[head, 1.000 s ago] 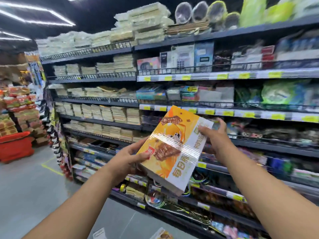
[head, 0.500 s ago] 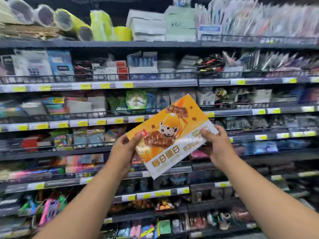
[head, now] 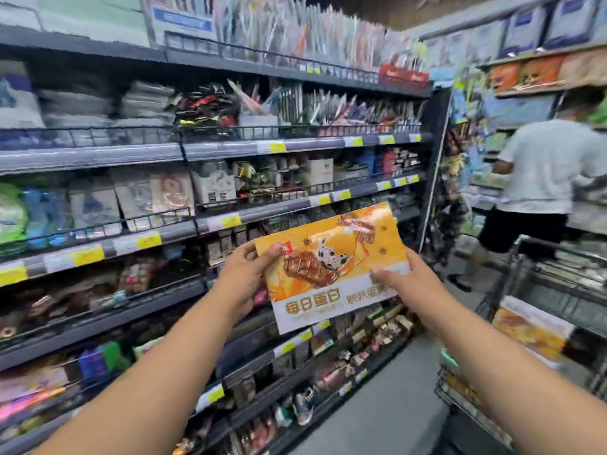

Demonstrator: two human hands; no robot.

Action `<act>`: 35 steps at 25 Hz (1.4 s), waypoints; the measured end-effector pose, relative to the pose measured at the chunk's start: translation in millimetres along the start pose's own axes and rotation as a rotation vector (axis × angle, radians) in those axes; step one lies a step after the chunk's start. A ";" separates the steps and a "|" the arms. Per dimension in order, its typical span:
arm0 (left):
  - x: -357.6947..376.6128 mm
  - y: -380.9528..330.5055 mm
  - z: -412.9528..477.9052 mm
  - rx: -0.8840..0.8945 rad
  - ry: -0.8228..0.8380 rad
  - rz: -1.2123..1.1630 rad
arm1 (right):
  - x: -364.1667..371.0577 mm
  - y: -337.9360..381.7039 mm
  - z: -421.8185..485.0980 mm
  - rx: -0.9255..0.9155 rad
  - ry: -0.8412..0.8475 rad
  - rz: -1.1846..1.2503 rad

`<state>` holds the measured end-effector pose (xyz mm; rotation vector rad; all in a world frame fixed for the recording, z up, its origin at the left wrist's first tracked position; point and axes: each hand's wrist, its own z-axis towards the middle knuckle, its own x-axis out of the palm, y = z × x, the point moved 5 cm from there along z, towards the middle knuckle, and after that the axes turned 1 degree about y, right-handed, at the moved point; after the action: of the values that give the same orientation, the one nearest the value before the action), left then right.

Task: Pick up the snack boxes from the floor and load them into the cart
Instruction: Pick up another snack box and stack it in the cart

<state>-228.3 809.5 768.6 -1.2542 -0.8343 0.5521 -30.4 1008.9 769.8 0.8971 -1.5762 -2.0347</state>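
I hold an orange and white snack box [head: 331, 264] up at chest height in front of the shelves, its printed face towards me. My left hand [head: 241, 277] grips its left edge with the thumb on the front. My right hand [head: 402, 280] grips its lower right corner, thumb across the white band. The wire cart [head: 538, 290] stands at the right, and a similar orange box [head: 528, 330] lies inside it.
Stocked shelving [head: 197, 221] runs along the left and centre. A person in a white shirt and dark shorts [head: 542, 178] stands by the far shelves beyond the cart. Grey floor [head: 387, 415] shows between shelving and cart.
The view has swung right along the shelves, bringing the cart and the other person into sight. The box stays in both hands and has levelled out a little.
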 end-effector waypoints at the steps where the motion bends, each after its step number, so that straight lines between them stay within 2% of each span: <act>1: 11.6 4.8 12.2 -0.006 0.024 0.014 | -10.6 -2.5 1.2 0.002 -0.021 0.001; 7: 166.9 65.8 110.5 -0.097 0.351 0.027 | -127.4 -64.8 20.5 0.130 -0.410 0.013; 13: 345.5 142.3 139.4 -0.183 0.637 0.064 | -258.8 -133.7 3.8 0.237 -0.691 -0.022; 21: 525.7 216.8 161.6 -0.228 0.751 0.078 | -406.6 -198.7 19.2 0.309 -0.787 -0.088; 28: 617.0 286.2 210.6 -0.275 0.797 0.141 | -465.5 -277.6 72.7 0.449 -0.845 -0.073; 35: 678.0 390.0 313.1 -0.336 0.866 0.250 | -497.0 -371.1 175.9 0.586 -0.878 0.022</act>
<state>-42.9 1610.2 583.4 -1.7224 -0.0329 0.0192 220.6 1563.8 558.2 0.0838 -2.7080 -2.0946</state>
